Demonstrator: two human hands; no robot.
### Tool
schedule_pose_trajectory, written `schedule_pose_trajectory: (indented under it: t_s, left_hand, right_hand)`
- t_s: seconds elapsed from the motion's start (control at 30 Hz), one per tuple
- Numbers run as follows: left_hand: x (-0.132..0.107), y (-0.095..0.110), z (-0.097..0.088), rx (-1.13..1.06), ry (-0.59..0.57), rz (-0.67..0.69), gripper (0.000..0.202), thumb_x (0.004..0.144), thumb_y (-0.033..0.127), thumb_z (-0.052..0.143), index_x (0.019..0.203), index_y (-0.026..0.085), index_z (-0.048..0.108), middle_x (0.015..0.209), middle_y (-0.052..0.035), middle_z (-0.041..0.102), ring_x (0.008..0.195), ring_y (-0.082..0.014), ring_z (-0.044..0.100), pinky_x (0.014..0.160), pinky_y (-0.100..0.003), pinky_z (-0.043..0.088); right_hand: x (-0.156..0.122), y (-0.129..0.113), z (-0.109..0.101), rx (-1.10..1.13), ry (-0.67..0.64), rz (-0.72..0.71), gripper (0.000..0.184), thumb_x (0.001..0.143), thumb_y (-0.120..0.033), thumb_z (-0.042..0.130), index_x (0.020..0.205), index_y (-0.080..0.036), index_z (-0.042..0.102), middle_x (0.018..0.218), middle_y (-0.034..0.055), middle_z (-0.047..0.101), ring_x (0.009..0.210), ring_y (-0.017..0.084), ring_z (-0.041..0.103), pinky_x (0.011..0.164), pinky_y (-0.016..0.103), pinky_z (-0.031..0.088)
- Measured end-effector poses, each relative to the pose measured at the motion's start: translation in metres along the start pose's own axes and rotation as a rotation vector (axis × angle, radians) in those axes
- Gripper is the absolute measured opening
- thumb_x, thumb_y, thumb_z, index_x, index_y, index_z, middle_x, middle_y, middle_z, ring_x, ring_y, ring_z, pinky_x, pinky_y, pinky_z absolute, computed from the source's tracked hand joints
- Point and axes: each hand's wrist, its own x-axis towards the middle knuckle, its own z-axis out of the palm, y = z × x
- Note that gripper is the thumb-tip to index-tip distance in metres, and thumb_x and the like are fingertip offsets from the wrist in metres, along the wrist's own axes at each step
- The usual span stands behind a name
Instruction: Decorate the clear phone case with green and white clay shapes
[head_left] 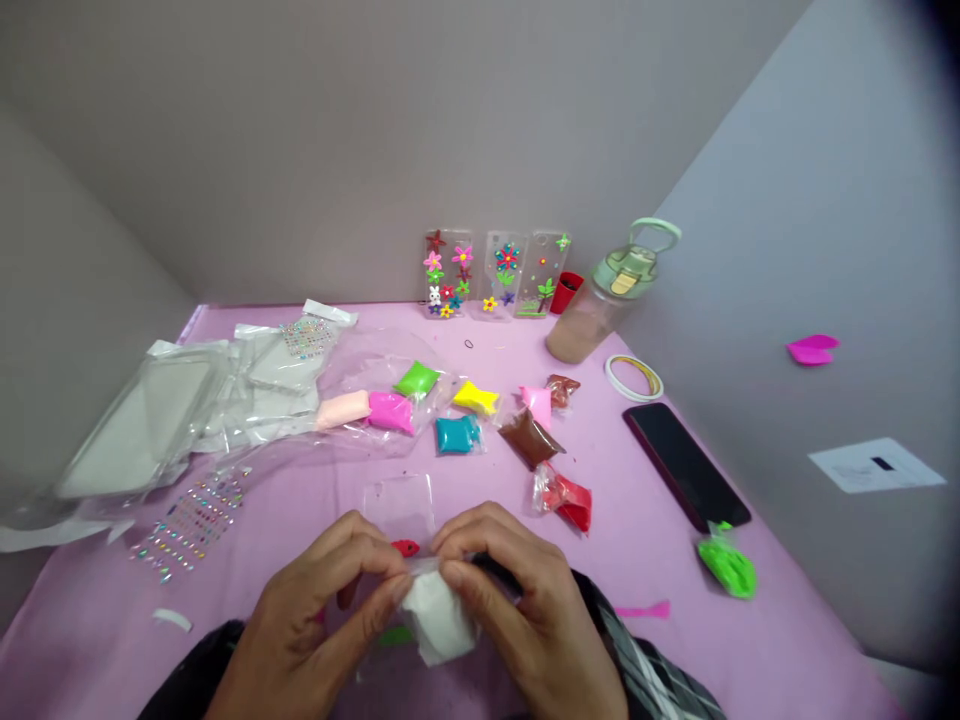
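Both my hands meet at the near edge of a pink table. My left hand and my right hand pinch the top of a small clear packet of white clay between thumbs and fingertips. Just beyond my fingers lies a clear phone case with a small red clay piece at its near end. Several colour clay packets lie further out: green, pink, yellow, teal, brown, red.
Three decorated phone cases lean on the back wall beside a red cup and a bottle. A black phone and green clay lie right. Plastic packaging and gem sticker sheets lie left.
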Motion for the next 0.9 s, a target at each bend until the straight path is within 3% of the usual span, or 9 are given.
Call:
schedule_pose_trajectory:
  t_s: [0.1, 0.2, 0.3, 0.4, 0.5, 0.57, 0.7, 0.8, 0.9]
  left_hand:
    - [0.002, -0.003, 0.000, -0.066, 0.054, -0.033, 0.022, 0.094, 0.044, 0.065, 0.080, 0.027, 0.070, 0.077, 0.0027, 0.060, 0.071, -0.0139, 0.057, 0.066, -0.021, 0.046]
    - [0.003, -0.008, -0.001, -0.271, 0.179, -0.195, 0.023, 0.084, 0.049, 0.075, 0.098, 0.030, 0.072, 0.095, 0.0013, 0.068, 0.083, -0.0158, 0.063, 0.073, -0.019, 0.051]
    - [0.000, -0.011, -0.001, -0.607, 0.245, -0.367, 0.043, 0.080, 0.054, 0.078, 0.115, 0.031, 0.070, 0.117, -0.0016, 0.070, 0.103, -0.0211, 0.068, 0.084, -0.023, 0.057]
    - [-0.005, -0.010, 0.002, -0.849, 0.276, -0.427, 0.039, 0.081, 0.046, 0.081, 0.115, 0.030, 0.070, 0.123, -0.0012, 0.070, 0.111, -0.0209, 0.069, 0.094, -0.023, 0.057]
    - [-0.008, -0.010, 0.007, -0.892, 0.300, -0.453, 0.031, 0.082, 0.040, 0.082, 0.109, 0.029, 0.072, 0.116, 0.0003, 0.073, 0.108, -0.0171, 0.071, 0.093, -0.018, 0.056]
    - [-0.009, -0.012, 0.010, -0.866, 0.282, -0.451, 0.030, 0.079, 0.042, 0.085, 0.102, 0.027, 0.073, 0.106, 0.0005, 0.075, 0.101, -0.0158, 0.072, 0.087, -0.016, 0.057]
    - [-0.012, -0.018, 0.015, -0.786, 0.244, -0.365, 0.025, 0.075, 0.042, 0.088, 0.090, 0.028, 0.074, 0.086, 0.0032, 0.075, 0.080, -0.0127, 0.071, 0.074, -0.015, 0.056]
    - [-0.014, -0.016, 0.019, -0.741, 0.206, -0.310, 0.018, 0.075, 0.039, 0.088, 0.084, 0.028, 0.076, 0.082, 0.0032, 0.073, 0.080, -0.0134, 0.067, 0.072, -0.016, 0.054]
    - [-0.015, -0.007, 0.021, -0.847, 0.117, -0.301, 0.017, 0.076, 0.039, 0.087, 0.078, 0.026, 0.076, 0.075, 0.0033, 0.069, 0.074, -0.0124, 0.063, 0.068, -0.017, 0.052]
  right_hand:
    - [0.003, -0.001, -0.003, -0.028, 0.004, -0.028, 0.013, 0.096, -0.013, 0.065, 0.087, -0.018, 0.072, 0.089, 0.0040, 0.071, 0.087, 0.017, 0.067, 0.077, 0.027, 0.051]
    - [0.005, 0.002, -0.011, -0.129, 0.135, -0.123, 0.015, 0.095, -0.009, 0.065, 0.088, -0.019, 0.073, 0.085, 0.0021, 0.070, 0.081, 0.014, 0.066, 0.074, 0.024, 0.051]
    - [0.008, 0.013, -0.021, -0.374, 0.319, -0.267, 0.022, 0.095, -0.003, 0.061, 0.104, -0.019, 0.073, 0.094, 0.0046, 0.070, 0.086, 0.015, 0.066, 0.076, 0.025, 0.052]
    - [0.012, 0.031, -0.031, -0.663, 0.416, -0.392, 0.029, 0.095, 0.001, 0.057, 0.113, -0.017, 0.072, 0.101, 0.0095, 0.069, 0.092, 0.019, 0.065, 0.079, 0.031, 0.053]
    - [0.015, 0.044, -0.033, -0.846, 0.288, -0.365, 0.026, 0.095, 0.000, 0.055, 0.113, -0.012, 0.070, 0.106, 0.0153, 0.069, 0.097, 0.026, 0.065, 0.081, 0.040, 0.055]
    - [0.014, 0.043, -0.027, -0.845, 0.174, -0.323, 0.022, 0.096, -0.004, 0.056, 0.112, -0.011, 0.069, 0.107, 0.0169, 0.069, 0.097, 0.029, 0.064, 0.081, 0.044, 0.056]
    - [0.002, 0.021, -0.005, -0.546, 0.050, -0.311, 0.020, 0.099, -0.014, 0.059, 0.119, -0.016, 0.064, 0.106, 0.0103, 0.070, 0.098, 0.023, 0.066, 0.083, 0.036, 0.056]
    - [-0.007, 0.009, 0.009, -0.343, -0.058, -0.297, 0.031, 0.099, -0.032, 0.066, 0.126, -0.021, 0.059, 0.106, 0.0060, 0.072, 0.096, 0.019, 0.069, 0.080, 0.029, 0.057]
    - [-0.008, 0.009, 0.014, -0.202, -0.108, -0.186, 0.046, 0.090, -0.041, 0.076, 0.128, -0.023, 0.059, 0.108, 0.0057, 0.071, 0.094, 0.019, 0.069, 0.078, 0.028, 0.057]
